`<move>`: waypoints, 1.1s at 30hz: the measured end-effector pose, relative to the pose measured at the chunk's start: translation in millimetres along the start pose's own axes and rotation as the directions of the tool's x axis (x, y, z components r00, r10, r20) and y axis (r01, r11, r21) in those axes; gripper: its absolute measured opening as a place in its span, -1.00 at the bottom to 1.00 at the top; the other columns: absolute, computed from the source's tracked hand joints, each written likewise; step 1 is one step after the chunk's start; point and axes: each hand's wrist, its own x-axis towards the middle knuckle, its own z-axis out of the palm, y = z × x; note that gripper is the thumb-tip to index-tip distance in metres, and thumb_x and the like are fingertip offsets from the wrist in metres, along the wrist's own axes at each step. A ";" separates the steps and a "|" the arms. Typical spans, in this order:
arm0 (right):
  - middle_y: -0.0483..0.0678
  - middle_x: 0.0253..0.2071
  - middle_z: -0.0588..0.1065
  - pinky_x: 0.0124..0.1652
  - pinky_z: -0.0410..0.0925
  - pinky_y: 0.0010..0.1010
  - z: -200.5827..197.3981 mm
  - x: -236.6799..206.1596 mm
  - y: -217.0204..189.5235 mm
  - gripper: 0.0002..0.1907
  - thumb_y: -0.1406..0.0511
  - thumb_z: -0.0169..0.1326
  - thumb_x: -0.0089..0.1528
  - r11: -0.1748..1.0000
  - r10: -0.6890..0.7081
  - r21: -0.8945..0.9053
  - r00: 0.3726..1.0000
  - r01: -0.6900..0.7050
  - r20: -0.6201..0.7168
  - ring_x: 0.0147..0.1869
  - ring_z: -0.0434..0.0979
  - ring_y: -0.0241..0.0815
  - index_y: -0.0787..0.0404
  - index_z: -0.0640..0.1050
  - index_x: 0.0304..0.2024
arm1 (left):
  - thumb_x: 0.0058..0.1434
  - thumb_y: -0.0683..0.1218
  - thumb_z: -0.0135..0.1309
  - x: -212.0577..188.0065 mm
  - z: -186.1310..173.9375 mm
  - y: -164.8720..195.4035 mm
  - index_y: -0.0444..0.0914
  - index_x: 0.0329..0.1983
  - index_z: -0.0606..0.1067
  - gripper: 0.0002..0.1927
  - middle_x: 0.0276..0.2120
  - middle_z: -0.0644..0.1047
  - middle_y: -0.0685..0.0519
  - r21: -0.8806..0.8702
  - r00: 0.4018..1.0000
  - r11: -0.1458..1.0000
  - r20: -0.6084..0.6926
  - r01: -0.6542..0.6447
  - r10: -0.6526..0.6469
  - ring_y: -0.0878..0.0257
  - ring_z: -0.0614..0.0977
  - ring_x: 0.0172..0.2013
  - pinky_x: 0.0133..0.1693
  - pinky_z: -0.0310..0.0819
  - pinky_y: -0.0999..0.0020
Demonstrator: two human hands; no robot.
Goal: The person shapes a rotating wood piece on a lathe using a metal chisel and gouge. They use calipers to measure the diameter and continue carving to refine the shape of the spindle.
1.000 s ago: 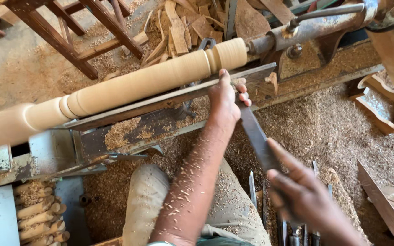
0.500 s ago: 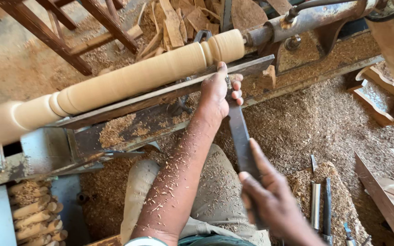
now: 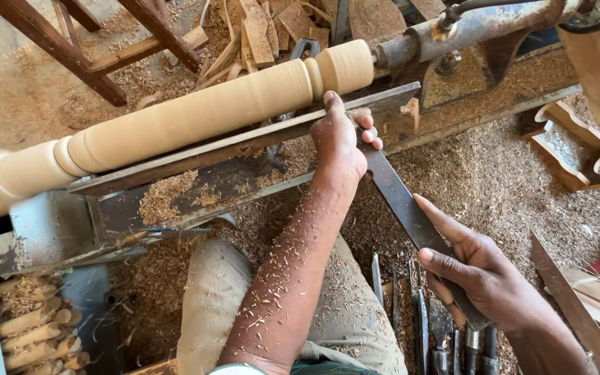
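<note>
My left hand (image 3: 336, 142) presses the long chisel (image 3: 411, 221) onto the metal rest (image 3: 244, 142) just below the pale wooden spindle (image 3: 196, 114); my right hand (image 3: 484, 274) grips the chisel's handle end, well below the spindle.

Tool rest (image 3: 244, 142) bars the spindle (image 3: 196, 114) from below
</note>
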 end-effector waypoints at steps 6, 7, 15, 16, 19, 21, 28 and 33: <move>-0.08 -0.74 0.37 -0.81 0.14 -0.41 22.1 -1.8 -1.2 -0.19 0.27 0.00 0.30 0.998 0.069 0.014 0.996 -0.068 -0.056 -0.81 0.24 -0.27 -0.22 0.05 0.56 | 0.44 0.30 -0.17 1.9 -9.0 5.4 -0.40 -0.07 0.37 -0.39 -0.61 0.44 -0.01 0.040 0.998 0.998 0.036 0.040 -0.042 0.28 0.37 -0.72 -0.66 0.29 0.28; -0.07 -0.73 0.38 -0.82 0.13 -0.38 30.2 -2.8 -0.5 -0.19 0.27 -0.02 0.30 0.993 0.118 0.004 0.988 -0.119 -0.094 -0.81 0.22 -0.25 -0.27 0.05 0.56 | 0.46 0.29 -0.19 0.5 -13.0 7.8 -0.44 -0.08 0.39 -0.36 -0.61 0.44 0.00 0.066 0.996 0.997 0.082 0.035 -0.040 0.29 0.38 -0.72 -0.66 0.32 0.29; -0.05 -0.72 0.40 -0.74 0.21 -0.38 54.9 -0.4 11.2 -0.16 0.28 0.02 0.30 0.996 0.052 0.078 0.994 -0.044 -0.096 -0.77 0.32 -0.23 -0.23 0.03 0.58 | 0.45 0.21 -0.18 -1.8 -19.0 18.8 -0.36 -0.20 0.44 -0.48 -0.62 0.45 -0.01 0.125 0.996 0.992 0.077 0.032 -0.042 0.27 0.40 -0.72 -0.66 0.31 0.29; -0.05 -0.73 0.39 -0.74 0.19 -0.38 52.4 -0.5 10.9 -0.16 0.28 0.03 0.30 0.995 0.065 0.083 0.993 -0.056 -0.101 -0.77 0.31 -0.23 -0.23 0.03 0.59 | 0.46 0.23 -0.18 -1.5 -17.8 18.9 -0.39 -0.22 0.45 -0.44 -0.62 0.45 0.00 0.120 0.995 0.992 0.085 0.038 -0.048 0.28 0.39 -0.72 -0.67 0.30 0.31; -0.08 -0.74 0.34 -0.77 0.14 -0.38 45.8 -2.8 4.0 -0.19 0.26 0.02 0.31 0.995 0.101 0.024 0.989 -0.099 -0.111 -0.79 0.24 -0.24 -0.26 0.03 0.55 | 0.47 0.23 -0.17 -4.2 -14.7 15.0 -0.42 -0.23 0.45 -0.42 -0.62 0.44 0.00 0.103 0.996 0.995 0.081 0.013 -0.021 0.28 0.39 -0.72 -0.67 0.33 0.30; -0.08 -0.75 0.36 -0.77 0.15 -0.43 42.9 -8.3 -3.5 -0.19 0.25 0.00 0.32 0.998 -0.004 0.057 0.998 0.008 -0.070 -0.79 0.24 -0.27 -0.20 0.05 0.59 | 0.46 0.23 -0.16 -4.5 -10.2 12.1 -0.41 -0.25 0.44 -0.42 -0.63 0.44 -0.01 0.109 0.998 0.994 0.068 0.003 -0.011 0.28 0.39 -0.72 -0.68 0.33 0.29; -0.07 -0.62 0.43 -0.72 0.27 -0.38 97.2 -11.2 9.6 -0.12 0.25 -0.02 0.29 0.998 0.049 0.058 0.973 -0.036 -0.228 -0.69 0.34 -0.26 -0.34 -0.03 0.60 | 0.43 0.19 -0.10 0.8 -16.8 12.5 -0.38 -0.23 0.46 -0.49 -0.63 0.45 0.02 0.277 0.988 0.961 0.151 -0.016 -0.028 0.29 0.39 -0.73 -0.70 0.30 0.29; -0.10 -0.63 0.43 -0.71 0.29 -0.43 121.3 1.7 26.1 -0.10 0.30 -0.03 0.26 0.974 -0.057 0.202 0.975 0.101 -0.213 -0.68 0.36 -0.30 -0.26 -0.04 0.59 | 0.44 0.19 -0.11 1.8 -22.8 21.1 -0.42 -0.24 0.47 -0.47 -0.65 0.43 0.04 0.362 0.973 0.932 0.223 -0.022 -0.064 0.29 0.39 -0.75 -0.71 0.32 0.29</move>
